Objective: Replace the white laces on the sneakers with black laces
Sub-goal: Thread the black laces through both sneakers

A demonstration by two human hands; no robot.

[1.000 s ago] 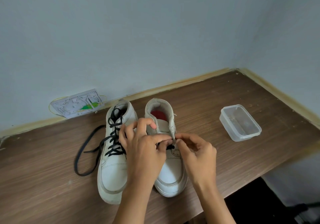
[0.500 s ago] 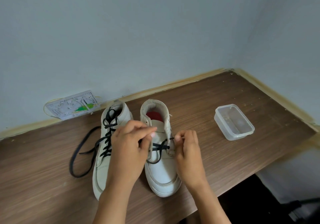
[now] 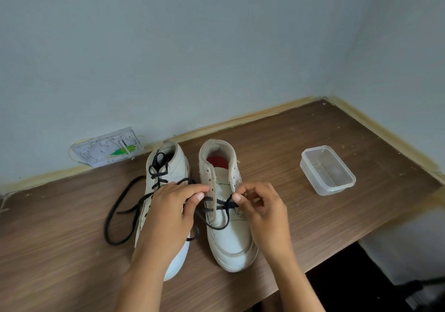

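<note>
The brown wood-grain surface (image 3: 313,138) carried both white high-top sneakers side by side, toes toward the person for easy reach. The left sneaker (image 3: 173,167) was already laced black; the right sneaker (image 3: 228,239) had only its lower eyelets threaded. The left hand (image 3: 173,210) and right hand (image 3: 262,208) each pinched an end of the thin black lace (image 3: 221,226), probably to even its tension.

My left hand (image 3: 177,209) and right hand (image 3: 261,207) are bare: no rings, gloves or watch; forearms behind the fingers unsleeved, nails short.
</note>
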